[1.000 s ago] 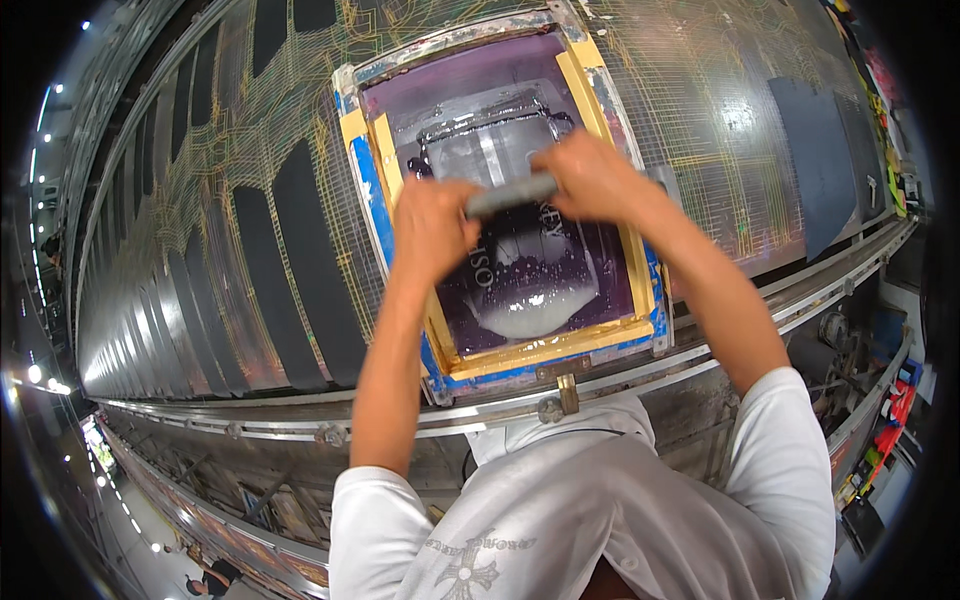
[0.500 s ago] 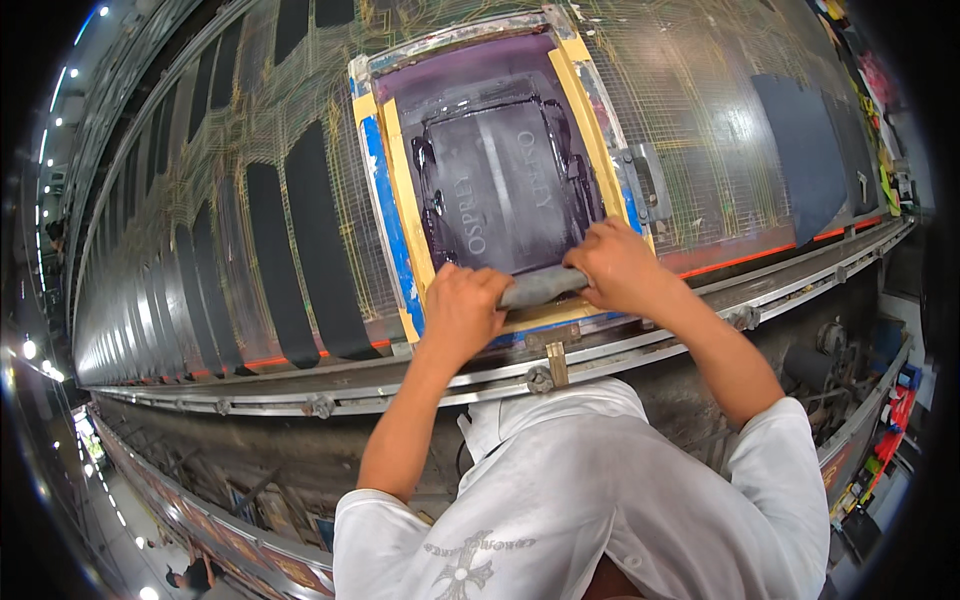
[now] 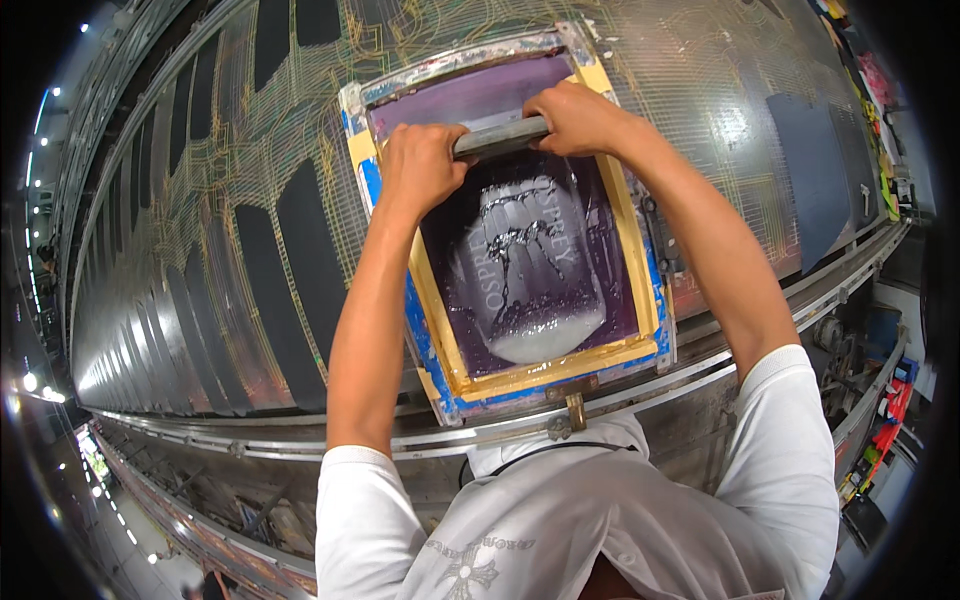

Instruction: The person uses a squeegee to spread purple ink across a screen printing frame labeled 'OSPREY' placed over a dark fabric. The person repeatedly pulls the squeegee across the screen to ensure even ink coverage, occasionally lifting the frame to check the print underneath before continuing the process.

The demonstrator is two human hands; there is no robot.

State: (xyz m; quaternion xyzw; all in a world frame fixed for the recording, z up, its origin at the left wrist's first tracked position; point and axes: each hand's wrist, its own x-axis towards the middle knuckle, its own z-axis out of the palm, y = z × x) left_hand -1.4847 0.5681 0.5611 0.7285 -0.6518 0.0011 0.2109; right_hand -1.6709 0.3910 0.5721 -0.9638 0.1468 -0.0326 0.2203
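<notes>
Both ends of a grey squeegee [image 3: 502, 137] are gripped, by my left hand [image 3: 422, 170] and my right hand [image 3: 580, 118], fingers wrapped round its bar. It lies across the far part of a screen printing frame [image 3: 420, 262] edged with yellow and blue tape. On the purple mesh [image 3: 630, 300] below the squeegee, wet glossy ink [image 3: 525, 240] spreads in streaks over pale lettering. A whitish pool of ink [image 3: 550, 338] sits near the frame's near end. The squeegee's blade is mostly hidden beneath its bar and my hands.
The frame rests on a long printing table [image 3: 690, 120] with a metal rail [image 3: 700, 368] along its near edge. Black fabric pieces [image 3: 312, 260] lie in rows to the left, and a blue-grey piece [image 3: 808, 165] lies to the right. A small metal clamp [image 3: 575, 410] projects at the frame's near side.
Both hands have carried the squeegee from the frame's near end to its far end. The frame sits slightly nearer me, and streaky ink with a whitish pool now shows on the mesh.
</notes>
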